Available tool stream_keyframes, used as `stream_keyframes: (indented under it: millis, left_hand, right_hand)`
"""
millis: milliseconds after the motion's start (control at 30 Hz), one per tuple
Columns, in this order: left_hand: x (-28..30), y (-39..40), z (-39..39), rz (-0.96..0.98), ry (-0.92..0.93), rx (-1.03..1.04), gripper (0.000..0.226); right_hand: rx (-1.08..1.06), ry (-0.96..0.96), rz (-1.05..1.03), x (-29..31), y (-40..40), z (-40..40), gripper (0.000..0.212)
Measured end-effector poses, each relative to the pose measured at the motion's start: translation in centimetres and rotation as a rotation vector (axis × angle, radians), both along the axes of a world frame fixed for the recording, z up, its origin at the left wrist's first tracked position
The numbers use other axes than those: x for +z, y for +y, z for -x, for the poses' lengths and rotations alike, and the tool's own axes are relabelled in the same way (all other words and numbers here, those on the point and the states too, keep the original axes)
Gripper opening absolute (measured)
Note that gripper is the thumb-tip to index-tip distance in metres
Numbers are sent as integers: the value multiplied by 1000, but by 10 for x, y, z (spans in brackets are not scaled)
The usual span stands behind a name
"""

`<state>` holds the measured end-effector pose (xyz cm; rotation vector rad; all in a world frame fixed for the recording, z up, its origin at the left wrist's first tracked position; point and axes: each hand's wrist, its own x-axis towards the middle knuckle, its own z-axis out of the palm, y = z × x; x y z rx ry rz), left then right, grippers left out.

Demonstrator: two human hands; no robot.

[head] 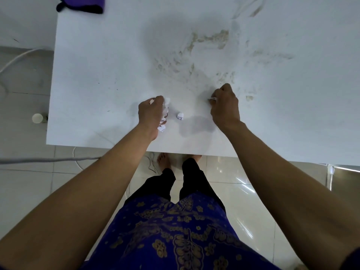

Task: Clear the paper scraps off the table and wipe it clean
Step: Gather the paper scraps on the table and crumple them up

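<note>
A white tabletop (101,78) is seen from above, with both forearms extended over its near edge. The left hand (151,113) is positioned near the front of the tabletop, fingers curled downward. Its grip is closed around a cluster of paper scraps (164,114), white pieces with dark printed marks, which protrude from the right side of the fist and below the wrist. One loose scrap (180,116) lies on the tabletop between the two hands, just beside the left hand and apart from it.

The right hand (225,103) is placed further right and slightly further back, knuckles up. Its grip is closed in a pinch on a small white scrap (213,98), of which only an edge is visible at the fingertips; how much is held cannot be told.

Brownish smeared stains (210,40) are spread across the middle and right of the tabletop, beyond the hands. A smaller stain (249,97) is located just right of the right hand. A purple cloth (83,3) with a dark edge lies at the far left corner of the tabletop, well apart from both hands.

On the tiled floor (25,184) to the left, a white cup (37,118) and a grey cable (48,159) are visible.
</note>
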<state>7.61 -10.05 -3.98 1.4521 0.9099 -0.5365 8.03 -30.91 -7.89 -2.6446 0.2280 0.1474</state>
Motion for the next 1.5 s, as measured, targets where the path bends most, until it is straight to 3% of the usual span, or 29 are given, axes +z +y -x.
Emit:
stream_keyframes:
  millis: [100, 233, 467, 533, 667, 767, 1200, 1500]
  left_hand:
    - [-2, 7, 3, 2, 9, 15, 5]
    - [-4, 14, 8, 9, 10, 39, 6]
    - [-2, 17, 12, -8, 21, 51, 4]
    - [-1, 17, 14, 3, 13, 48, 4]
    - [5, 13, 16, 18, 0, 33, 8]
    - [14, 5, 16, 46, -14, 5, 17]
    - [69, -87, 18, 88, -202, -141, 16]
    - [89, -221, 55, 70, -273, -242, 12]
  right_hand:
    - [72, -80, -92, 8, 13, 20, 8]
    - [394, -120, -134, 7, 49, 48, 9]
    - [614, -62, -8, -11, 63, 42, 29]
    - [542, -62, -17, -7, 58, 42, 25]
    - [-24, 44, -276, 12, 31, 37, 12]
    - [-233, 102, -400, 33, 4, 35, 6]
    - [-280, 11, -458, 102, -23, 62, 7]
    - [-322, 49, -386, 111, -138, 102, 14]
